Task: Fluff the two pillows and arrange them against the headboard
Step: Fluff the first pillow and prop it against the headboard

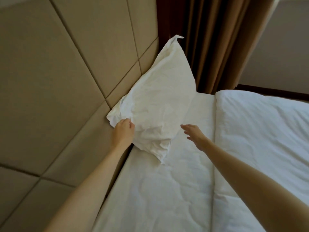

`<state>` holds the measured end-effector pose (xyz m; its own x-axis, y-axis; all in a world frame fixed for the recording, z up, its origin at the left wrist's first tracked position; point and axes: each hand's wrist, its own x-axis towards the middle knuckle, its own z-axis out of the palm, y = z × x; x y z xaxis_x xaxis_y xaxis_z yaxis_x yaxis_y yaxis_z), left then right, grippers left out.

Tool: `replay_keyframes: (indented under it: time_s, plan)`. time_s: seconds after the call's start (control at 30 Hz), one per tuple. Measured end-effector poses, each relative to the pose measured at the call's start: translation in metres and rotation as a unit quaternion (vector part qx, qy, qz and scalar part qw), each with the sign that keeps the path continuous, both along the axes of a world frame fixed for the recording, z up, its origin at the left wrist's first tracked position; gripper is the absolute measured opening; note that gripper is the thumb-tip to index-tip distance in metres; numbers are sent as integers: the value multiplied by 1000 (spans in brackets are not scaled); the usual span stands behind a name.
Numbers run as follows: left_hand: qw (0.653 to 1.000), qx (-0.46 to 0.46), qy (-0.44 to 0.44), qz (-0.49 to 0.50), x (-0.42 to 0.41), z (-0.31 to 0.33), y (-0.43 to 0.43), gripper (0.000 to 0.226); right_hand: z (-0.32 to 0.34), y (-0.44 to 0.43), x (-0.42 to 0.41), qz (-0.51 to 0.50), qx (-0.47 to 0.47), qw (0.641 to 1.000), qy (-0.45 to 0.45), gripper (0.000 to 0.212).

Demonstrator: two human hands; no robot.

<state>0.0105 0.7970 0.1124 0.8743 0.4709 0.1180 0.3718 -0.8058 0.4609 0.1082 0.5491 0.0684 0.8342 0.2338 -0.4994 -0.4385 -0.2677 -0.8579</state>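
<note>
One white pillow (158,99) leans upright against the padded beige headboard (55,77), its lower edge on the white sheet. My left hand (122,131) grips the pillow's near top corner next to the headboard. Just right of the pillow's lower corner, my right hand (194,135) hovers above the sheet with fingers spread and nothing in it. Only this one pillow is in view.
The white mattress sheet (167,190) runs along the headboard. A folded white duvet (260,131) covers the bed on the right. Brown curtains (214,44) hang behind the pillow at the bed's far side.
</note>
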Motion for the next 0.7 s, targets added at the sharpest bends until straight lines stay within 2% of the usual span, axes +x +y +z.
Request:
replay_keyframes:
  time_s: [0.13, 0.23, 0.33, 0.5, 0.7]
  plan:
    - [981, -189, -24, 33, -34, 18, -27, 26, 26, -31, -33, -46, 30, 998, 5, 47]
    - [934, -344, -72, 60, -55, 30, -51, 17, 38, -51, -58, -75, 43, 996, -3, 43]
    - [876, -461, -97, 104, -75, 38, -77, 22, 48, -73, -85, -99, 61, 993, 1, 42]
    - [817, -565, -45, 103, -105, 33, -115, 35, 51, -108, -129, -143, 75, 987, 0, 40]
    - [787, -613, 12, 76, -127, 8, -149, 28, 38, -140, -174, -205, 102, 973, 18, 33]
